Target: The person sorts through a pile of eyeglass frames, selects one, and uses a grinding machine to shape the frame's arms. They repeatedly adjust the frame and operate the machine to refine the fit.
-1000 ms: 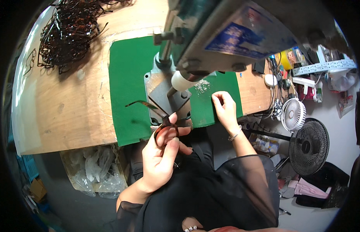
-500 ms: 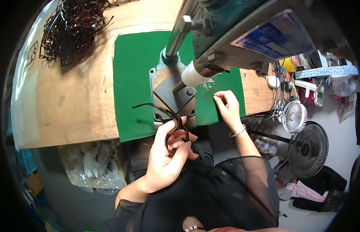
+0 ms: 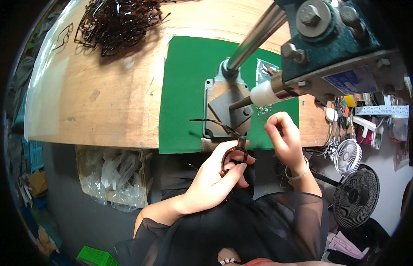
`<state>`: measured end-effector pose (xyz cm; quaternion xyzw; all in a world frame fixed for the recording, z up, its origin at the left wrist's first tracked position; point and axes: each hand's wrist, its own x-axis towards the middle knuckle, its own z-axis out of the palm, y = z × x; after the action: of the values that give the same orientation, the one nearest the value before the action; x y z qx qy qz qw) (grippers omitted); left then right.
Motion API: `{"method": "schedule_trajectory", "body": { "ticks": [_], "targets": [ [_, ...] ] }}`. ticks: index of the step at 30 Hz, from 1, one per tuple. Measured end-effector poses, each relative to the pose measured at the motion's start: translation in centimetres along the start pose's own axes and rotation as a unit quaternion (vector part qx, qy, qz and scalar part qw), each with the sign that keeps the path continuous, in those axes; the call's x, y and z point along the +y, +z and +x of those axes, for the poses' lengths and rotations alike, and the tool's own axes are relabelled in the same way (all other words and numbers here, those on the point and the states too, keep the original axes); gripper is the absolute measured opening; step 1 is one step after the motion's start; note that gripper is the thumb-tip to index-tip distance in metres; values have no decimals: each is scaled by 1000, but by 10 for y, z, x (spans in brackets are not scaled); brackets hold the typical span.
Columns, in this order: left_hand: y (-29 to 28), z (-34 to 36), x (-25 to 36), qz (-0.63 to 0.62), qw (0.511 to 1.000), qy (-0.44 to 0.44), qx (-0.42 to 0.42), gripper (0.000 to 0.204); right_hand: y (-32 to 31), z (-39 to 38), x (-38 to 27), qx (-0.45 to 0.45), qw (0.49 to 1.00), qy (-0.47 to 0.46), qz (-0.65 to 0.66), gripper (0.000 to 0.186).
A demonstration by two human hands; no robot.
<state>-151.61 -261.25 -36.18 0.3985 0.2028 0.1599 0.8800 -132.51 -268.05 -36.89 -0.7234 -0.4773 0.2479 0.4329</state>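
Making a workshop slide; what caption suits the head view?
Left hand holding a dark eyeglass frame near a metal machine on a green mat; right hand curled nearby.

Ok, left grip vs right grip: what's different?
Left grip holds a tortoiseshell eyeglass frame; right grip shows no frame and is loosely curled.
Right grip has a bracelet at its wrist; left grip shows none.
Left grip is lower in the view than right grip.
Both are gloveless.
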Motion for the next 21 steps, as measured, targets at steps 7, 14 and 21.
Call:
{"method": "schedule_trajectory", "body": {
  "ticks": [7,14,21],
  "targets": [
    [-5,-17,8,5,1000,16,-25,41,26,11,-50,-111,967,-221,60,14],
    [-3,-19,8,-37,999,-7,-31,37,18,20,-54,-146,948,-281,24,15],
    [-6,-18,11,9,998,-6,-60,39,20,15,-52,-122,961,-242,59,14]
  ]
}}
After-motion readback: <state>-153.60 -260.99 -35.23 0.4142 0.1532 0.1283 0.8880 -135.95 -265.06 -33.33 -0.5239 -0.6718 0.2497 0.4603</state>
